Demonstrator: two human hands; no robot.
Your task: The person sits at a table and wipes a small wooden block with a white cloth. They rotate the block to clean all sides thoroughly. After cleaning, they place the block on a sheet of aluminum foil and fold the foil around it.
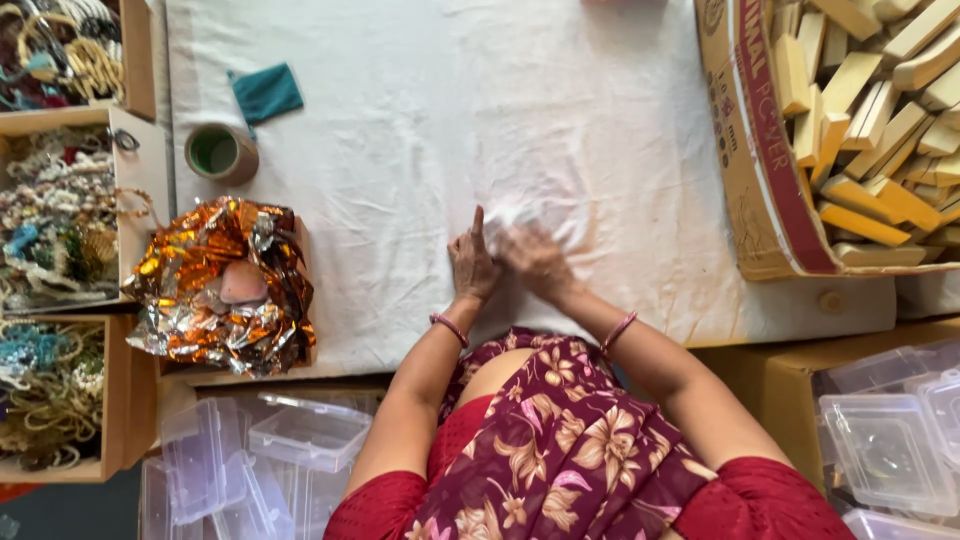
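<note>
Your left hand (473,262) and blurred right hand (535,258) pinch a thin white sheet (530,215); tugging hard could tear it, I'd judge.

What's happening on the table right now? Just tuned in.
A person's left hand and right hand press together on the white cloth covering the table; the right is motion-blurred, and what lies beneath it cannot be made out. Crumpled orange-and-silver foil and a tape roll lie to the left, a carton of wooden blocks to the right, and clear plastic boxes below.
</note>
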